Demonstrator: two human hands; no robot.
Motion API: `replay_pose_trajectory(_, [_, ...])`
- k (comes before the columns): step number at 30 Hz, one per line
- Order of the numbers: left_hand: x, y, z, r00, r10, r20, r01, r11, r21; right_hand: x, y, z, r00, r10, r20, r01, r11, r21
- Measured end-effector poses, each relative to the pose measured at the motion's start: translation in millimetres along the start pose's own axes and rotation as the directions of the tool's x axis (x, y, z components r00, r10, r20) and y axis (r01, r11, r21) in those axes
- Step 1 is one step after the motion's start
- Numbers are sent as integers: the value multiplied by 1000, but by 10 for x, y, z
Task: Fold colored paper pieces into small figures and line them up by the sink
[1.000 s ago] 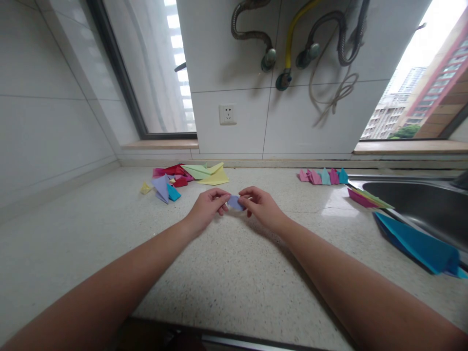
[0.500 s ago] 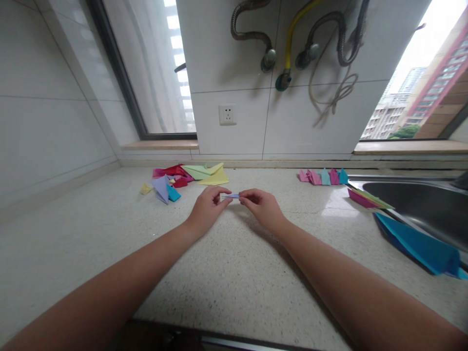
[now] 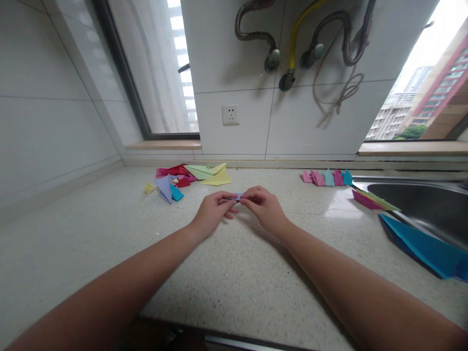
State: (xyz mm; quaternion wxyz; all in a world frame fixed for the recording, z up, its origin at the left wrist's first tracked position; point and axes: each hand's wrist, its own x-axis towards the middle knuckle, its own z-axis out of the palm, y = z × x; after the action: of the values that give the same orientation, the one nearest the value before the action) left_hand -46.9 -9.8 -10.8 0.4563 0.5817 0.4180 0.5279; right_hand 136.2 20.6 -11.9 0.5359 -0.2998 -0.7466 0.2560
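A small folded piece of lavender paper (image 3: 237, 196) is held between my two hands, just above the speckled countertop (image 3: 226, 273). My left hand (image 3: 214, 209) pinches its left end, with the lower fingers curled beneath. On the other side, my right hand (image 3: 263, 205) grips the right end between thumb and fingertips. Most of the paper is hidden by the fingers, so its folded shape cannot be made out.
Left of centre lies a pile of folded papers, including a yellow paper plane (image 3: 218, 176) and a lavender piece (image 3: 164, 188). To the right stand several small folded figures (image 3: 329, 178), a magenta paper boat (image 3: 367, 199), a large blue folded paper (image 3: 420, 243) and a sink (image 3: 409, 195).
The left fingers have shifted right along the lavender paper and closed in on the right hand, covering more of it. The whole view has moved slightly.
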Motion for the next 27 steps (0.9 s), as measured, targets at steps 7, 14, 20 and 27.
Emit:
replay_pose_trajectory(7, [10, 27, -23, 997, 61, -45, -63, 997, -45, -24, -37, 35, 968, 233, 98, -251, 931, 265])
replay_pose_trajectory(14, [-3, 53, -27, 994, 105, -24, -105, 994, -31, -38, -81, 57, 924, 322, 205, -381, 814, 439])
replay_pose_trajectory(20, [10, 45, -28, 997, 76, -28, -78, 995, -56, -26, -79, 47, 935, 307, 176, -354, 822, 446])
replay_pose_trajectory(27, [-14, 134, -26, 995, 101, -7, -101, 995, 18, 9, -85, 15, 939, 284, 195, -340, 857, 387])
